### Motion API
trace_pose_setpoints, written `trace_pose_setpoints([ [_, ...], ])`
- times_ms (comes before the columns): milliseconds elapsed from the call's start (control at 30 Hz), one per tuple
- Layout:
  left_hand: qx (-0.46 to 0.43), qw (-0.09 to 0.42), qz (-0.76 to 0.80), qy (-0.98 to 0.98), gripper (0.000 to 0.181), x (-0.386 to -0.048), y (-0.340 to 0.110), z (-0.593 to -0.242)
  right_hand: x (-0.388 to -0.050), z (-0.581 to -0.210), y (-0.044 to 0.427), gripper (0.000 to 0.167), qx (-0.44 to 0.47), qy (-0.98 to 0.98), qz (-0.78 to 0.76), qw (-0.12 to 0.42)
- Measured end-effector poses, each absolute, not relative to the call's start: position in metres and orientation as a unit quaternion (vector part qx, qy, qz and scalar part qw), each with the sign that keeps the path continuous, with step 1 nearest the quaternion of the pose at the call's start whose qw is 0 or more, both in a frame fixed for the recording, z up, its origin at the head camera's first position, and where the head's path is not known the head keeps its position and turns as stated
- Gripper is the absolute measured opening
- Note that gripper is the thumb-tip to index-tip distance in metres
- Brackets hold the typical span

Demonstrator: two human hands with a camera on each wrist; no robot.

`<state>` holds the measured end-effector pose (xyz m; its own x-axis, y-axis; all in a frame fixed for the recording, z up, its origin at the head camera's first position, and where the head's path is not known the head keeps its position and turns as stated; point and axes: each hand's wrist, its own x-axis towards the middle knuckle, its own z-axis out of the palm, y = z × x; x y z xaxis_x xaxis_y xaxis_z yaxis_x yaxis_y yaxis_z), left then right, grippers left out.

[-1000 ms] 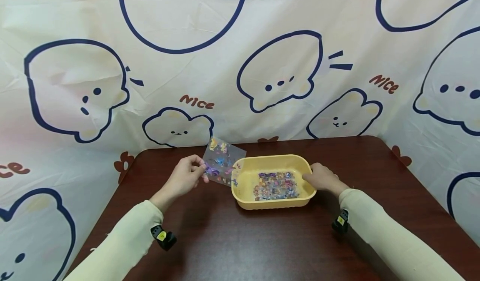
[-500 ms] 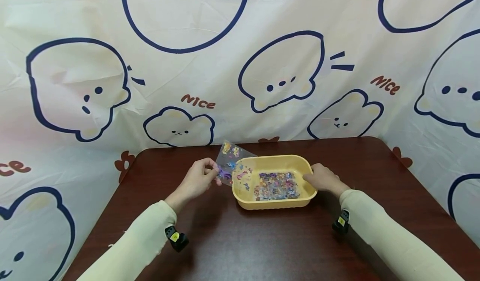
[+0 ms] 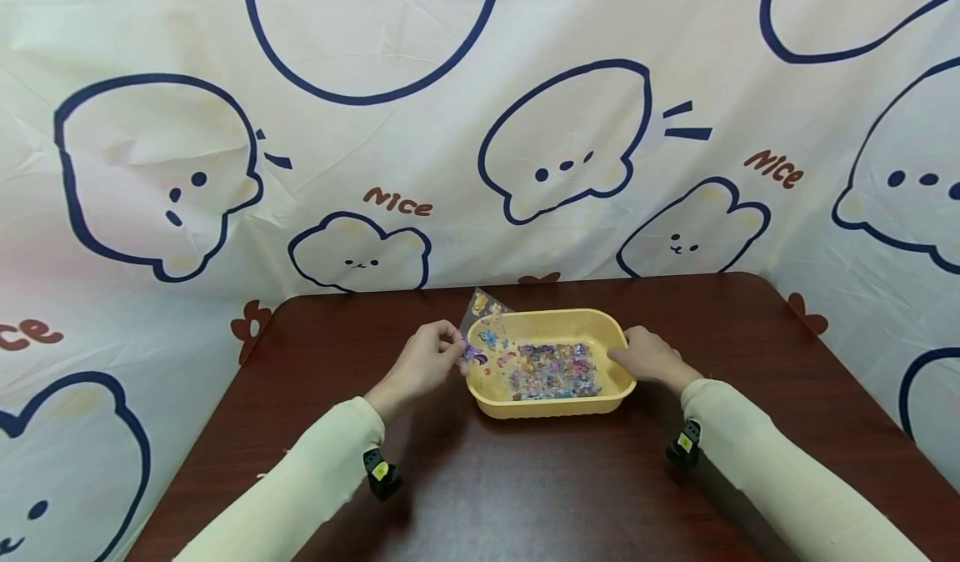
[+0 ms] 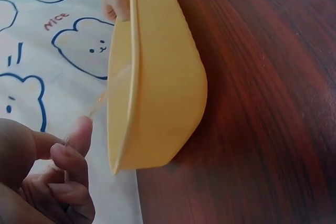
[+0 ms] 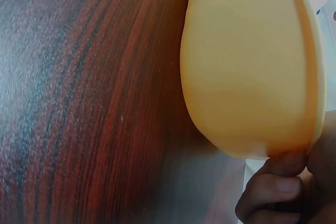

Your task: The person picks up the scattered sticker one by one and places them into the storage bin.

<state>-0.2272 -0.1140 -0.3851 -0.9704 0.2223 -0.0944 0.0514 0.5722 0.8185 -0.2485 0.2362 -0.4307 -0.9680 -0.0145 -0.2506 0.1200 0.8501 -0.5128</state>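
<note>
A clear sheet (image 3: pixel 489 320) with small colourful sticker-like pictures is pinched at its edge between the thumb and fingers of my left hand (image 3: pixel 422 362). Seen in the head view, the sheet tilts over the left end of a yellow plastic basin (image 3: pixel 547 409). Edge-on, it is only a thin strip in the left wrist view. On the basin's floor lies a patch of similar colourful pictures (image 3: pixel 555 370). My right hand (image 3: pixel 651 356) grips the basin's right rim, thumb inside; in the right wrist view its curled fingers (image 5: pixel 278 182) are against the outer wall.
The basin stands on a dark brown wood-grain table (image 3: pixel 517 487), towards its back edge. Behind and beside the table hangs a pale cloth (image 3: pixel 450 153) printed with cartoon bears. Each sleeve carries a small black wrist camera (image 3: pixel 381 472).
My left hand has moved right with the clear sheet, bringing it from beside the basin to over its left end. The right hand and basin have stayed in place.
</note>
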Motion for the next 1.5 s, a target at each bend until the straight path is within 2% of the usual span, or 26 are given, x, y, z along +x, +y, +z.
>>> trace_pose_setpoints([
  [333,0.071,0.124,0.461,0.876,0.005,-0.225,-0.104,-0.388,-0.249,-0.429,0.236,0.04,0.03,0.951,-0.277,0.134],
  [533,0.085,0.118,0.434,0.889,0.007,-0.226,-0.097,-0.39,-0.248,-0.428,0.236,0.041,0.03,0.949,-0.281,0.139],
  [767,0.094,0.097,0.369,0.919,0.01,-0.225,-0.09,-0.395,-0.248,-0.428,0.236,0.04,0.03,0.949,-0.283,0.139],
  [1233,0.102,0.047,0.264,0.958,0.027,-0.229,-0.08,-0.398,-0.249,-0.428,0.237,0.04,0.028,0.95,-0.278,0.142],
  [1500,0.149,-0.028,0.159,0.976,0.028,-0.228,-0.073,-0.4,-0.25,-0.428,0.238,0.04,0.036,0.949,-0.279,0.143],
])
